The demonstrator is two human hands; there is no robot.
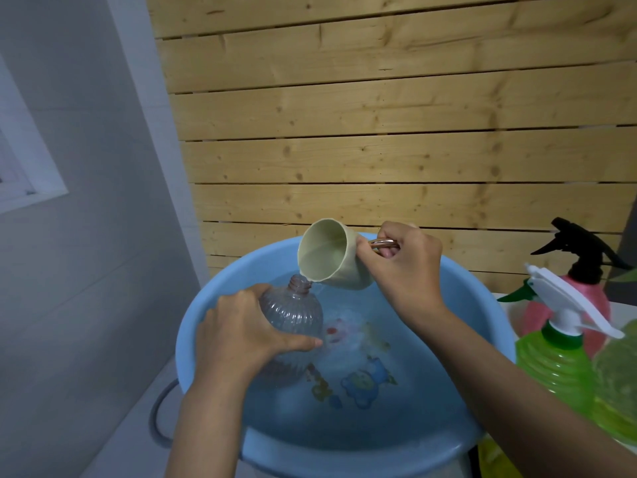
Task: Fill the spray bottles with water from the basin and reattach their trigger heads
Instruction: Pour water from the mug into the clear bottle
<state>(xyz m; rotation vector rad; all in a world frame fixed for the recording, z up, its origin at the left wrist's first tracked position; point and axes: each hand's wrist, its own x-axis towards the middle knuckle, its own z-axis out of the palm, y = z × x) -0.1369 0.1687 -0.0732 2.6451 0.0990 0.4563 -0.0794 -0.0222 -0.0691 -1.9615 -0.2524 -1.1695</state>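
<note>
Head view. Left hand: grip wrapped round the belly of the clear ribbed bottle, held low inside the blue basin, above its water. Bottle's long axis is tilted, with the open neck up and away from the person. Right hand: grip closed on the handle of the cream cup, tipped leftward. Cup's lip sits just above and right of the neck. Judgement: the lip looks slightly off-centre, so the bottle wants nudging right. Green bottle and pink bottle, heads on, stand right of the basin.
</note>
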